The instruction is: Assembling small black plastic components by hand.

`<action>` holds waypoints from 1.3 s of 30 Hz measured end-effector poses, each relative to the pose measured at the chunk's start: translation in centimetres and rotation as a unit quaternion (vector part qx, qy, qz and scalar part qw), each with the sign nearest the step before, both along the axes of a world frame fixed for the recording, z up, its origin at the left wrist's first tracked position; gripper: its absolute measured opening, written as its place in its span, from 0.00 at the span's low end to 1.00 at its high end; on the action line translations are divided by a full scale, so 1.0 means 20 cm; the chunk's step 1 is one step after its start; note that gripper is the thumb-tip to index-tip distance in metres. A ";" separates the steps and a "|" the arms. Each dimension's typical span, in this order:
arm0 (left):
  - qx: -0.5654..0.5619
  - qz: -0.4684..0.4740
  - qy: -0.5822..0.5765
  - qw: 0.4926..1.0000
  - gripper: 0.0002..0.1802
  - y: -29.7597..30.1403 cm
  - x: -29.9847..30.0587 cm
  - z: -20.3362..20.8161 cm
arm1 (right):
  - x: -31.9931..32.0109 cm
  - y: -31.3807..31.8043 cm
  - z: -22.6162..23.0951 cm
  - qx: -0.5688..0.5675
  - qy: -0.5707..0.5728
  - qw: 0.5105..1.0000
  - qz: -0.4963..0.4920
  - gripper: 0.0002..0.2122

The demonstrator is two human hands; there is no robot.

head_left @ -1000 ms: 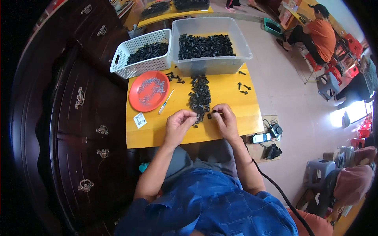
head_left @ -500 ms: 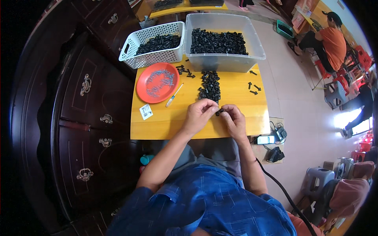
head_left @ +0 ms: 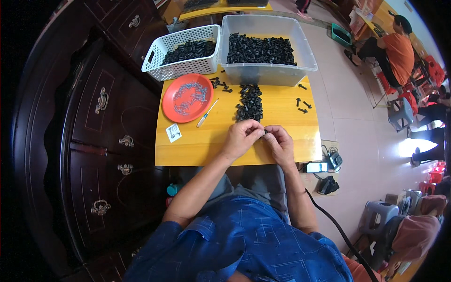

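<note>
Near the front of the yellow table, my left hand and my right hand meet fingertip to fingertip. Between them they pinch a small black plastic part, mostly covered by the fingers. Just beyond my hands lies a heap of black plastic parts. To the left, a red plate holds many thin silvery screw-like pieces. A screwdriver with a pale handle rests beside the plate, and a white printed card lies nearer me.
At the table's back stand a white perforated basket and a clear plastic bin, both with black parts inside. Loose black pieces lie at the right. A dark cabinet borders the left; a black cable runs beside my right arm.
My left fingers have closed in over the small black part, which now shows less. My right hand has barely moved.
</note>
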State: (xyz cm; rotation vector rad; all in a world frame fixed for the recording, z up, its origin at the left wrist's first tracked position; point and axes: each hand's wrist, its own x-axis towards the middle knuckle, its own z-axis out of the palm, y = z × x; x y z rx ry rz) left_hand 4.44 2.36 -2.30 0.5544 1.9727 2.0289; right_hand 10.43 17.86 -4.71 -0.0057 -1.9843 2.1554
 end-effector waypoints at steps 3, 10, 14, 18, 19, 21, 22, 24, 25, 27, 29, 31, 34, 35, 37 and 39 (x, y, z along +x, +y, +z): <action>-0.010 0.055 0.032 0.998 0.03 0.04 0.03 -0.01 | 0.00 0.00 0.01 -0.042 -0.010 0.999 0.000 0.06; -0.046 0.033 0.171 0.984 0.04 -0.03 0.02 0.04 | 0.00 0.03 -0.03 -0.123 -0.005 0.992 0.026 0.08; -0.122 0.124 0.143 0.974 0.07 -0.18 -0.08 0.04 | -0.01 0.04 -0.02 -0.162 0.003 0.987 -0.001 0.10; -0.203 0.108 0.189 0.955 0.05 -0.28 -0.08 0.03 | -0.01 0.05 -0.05 -0.158 0.004 0.987 0.001 0.10; -0.235 0.092 0.211 0.945 0.05 -0.30 -0.07 0.02 | -0.01 0.05 -0.05 -0.159 0.002 0.987 0.002 0.10; -0.250 0.081 0.235 0.936 0.05 -0.31 -0.05 0.02 | -0.01 0.05 -0.04 -0.157 0.019 0.987 0.005 0.10; -0.264 0.070 0.260 0.926 0.04 -0.32 -0.04 0.02 | -0.01 0.05 -0.04 -0.157 0.018 0.987 0.005 0.10; -0.270 0.070 0.252 0.926 0.05 -0.33 -0.02 0.02 | -0.01 0.05 -0.04 -0.141 0.008 0.990 -0.006 0.10; -0.277 0.069 0.246 0.926 0.05 -0.33 -0.01 0.03 | -0.01 0.05 -0.04 -0.141 0.006 0.990 -0.006 0.10; -0.268 0.076 0.229 0.933 0.05 -0.34 0.04 0.07 | -0.01 0.05 -0.04 -0.147 -0.001 0.989 -0.013 0.10; -0.259 0.082 0.212 0.939 0.05 -0.34 0.07 0.08 | -0.01 0.06 -0.05 -0.149 -0.004 0.989 -0.013 0.10; -0.251 0.049 0.267 0.929 0.06 -0.36 0.11 0.08 | -0.01 0.05 -0.05 -0.151 -0.007 0.988 -0.009 0.10; -0.271 0.039 0.317 0.908 0.07 -0.34 0.13 0.06 | -0.02 0.05 -0.04 -0.142 0.000 0.990 -0.003 0.10; -0.282 0.032 0.322 0.903 0.08 -0.34 0.14 0.04 | -0.02 0.05 -0.04 -0.139 -0.002 0.990 -0.003 0.10; -0.293 0.029 0.335 0.895 0.08 -0.33 0.14 0.05 | -0.02 0.05 -0.04 -0.135 -0.003 0.991 -0.006 0.10; -0.303 0.026 0.348 0.887 0.08 -0.33 0.14 0.05 | -0.02 0.04 -0.04 -0.136 0.006 0.991 -0.002 0.10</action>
